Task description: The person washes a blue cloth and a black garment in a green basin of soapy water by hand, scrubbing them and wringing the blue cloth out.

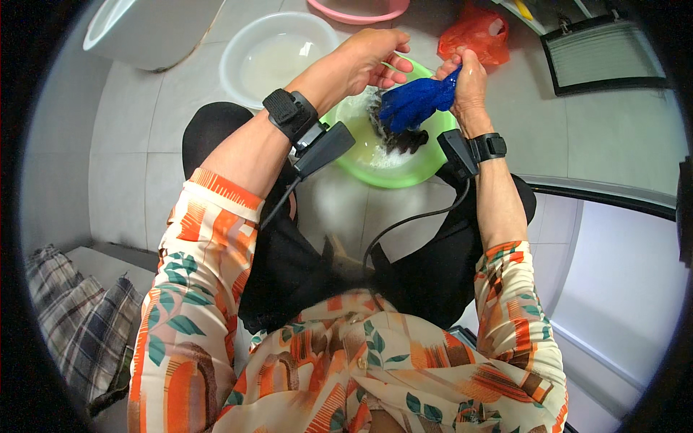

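My right hand (465,83) is closed round the gathered upper end of a wet blue cloth (417,105), which hangs over a green basin (390,178). Beside it my left hand (379,61) is raised over the basin's far left side, fingers apart and slightly curled, with nothing in them. Cloudy, foamy water fills the basin. A dark grey cloth (408,141) lies bunched in it, partly hidden by the blue cloth.
A white basin (234,61) with cloudy water stands at the far left, a pink basin (354,17) beyond. A red plastic bag (480,36) lies behind the green basin. A black-framed panel (603,58) is far right; plaid cloth (86,317) lies near left.
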Tool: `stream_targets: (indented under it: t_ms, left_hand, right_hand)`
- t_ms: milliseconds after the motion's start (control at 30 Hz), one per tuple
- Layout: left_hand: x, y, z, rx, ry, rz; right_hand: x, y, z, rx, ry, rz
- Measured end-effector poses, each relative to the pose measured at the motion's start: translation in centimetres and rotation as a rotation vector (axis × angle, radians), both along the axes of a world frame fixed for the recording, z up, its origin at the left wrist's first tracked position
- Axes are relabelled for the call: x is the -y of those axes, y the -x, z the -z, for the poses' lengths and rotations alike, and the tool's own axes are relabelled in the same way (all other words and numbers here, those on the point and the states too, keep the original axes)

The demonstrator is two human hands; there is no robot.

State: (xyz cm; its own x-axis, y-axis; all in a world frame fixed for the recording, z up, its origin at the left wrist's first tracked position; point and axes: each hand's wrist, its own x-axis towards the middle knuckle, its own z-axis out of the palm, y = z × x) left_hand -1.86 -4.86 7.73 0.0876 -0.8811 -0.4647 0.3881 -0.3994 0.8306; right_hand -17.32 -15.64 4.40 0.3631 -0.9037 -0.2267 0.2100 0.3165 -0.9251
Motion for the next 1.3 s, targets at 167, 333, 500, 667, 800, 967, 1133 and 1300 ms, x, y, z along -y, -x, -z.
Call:
stream_targets:
  t_ms: [167,333,500,667,800,967,1133,1300]
  left_hand:
    - [-0.1,0.1,0.1,0.026,0.011,-0.002]
    - [0.3,-0.2,0.5,0.14,0.039,0.046]
    - [-0.2,0.2,0.0,0.38,0.145,0.175]
    - [-0.7,0.1,0.2,0.368,0.321,0.409]
    - [-0.8,0.5,0.1,0.352,0.323,0.466]
    - [-0.7,-0.1,0.9,0.25,0.332,0.39]
    - [-0.5,-1.2,0.9,-0.141,0.406,0.218]
    - [-0.1,-1.5,0.3,-0.369,0.381,0.035]
  right_hand:
    - [-0.6,-0.7,-0.1,-0.077,0.054,0.007]
    - [-0.6,-0.7,-0.3,-0.069,0.058,-0.018]
    - [0.2,0.5,-1.1,0.286,-0.091,-0.205]
    - [-0.3,0.6,-3.2,0.494,-0.048,-0.397]
    - [-0.5,0.5,-3.4,0.328,0.069,-0.362]
    - [-0.5,0.9,-2.9,0.158,0.111,-0.278]
    - [-0.1,2.4,-1.1,0.096,-0.07,-0.383]
    - [-1.7,3.4,-1.4,0.054,-0.267,-0.499]
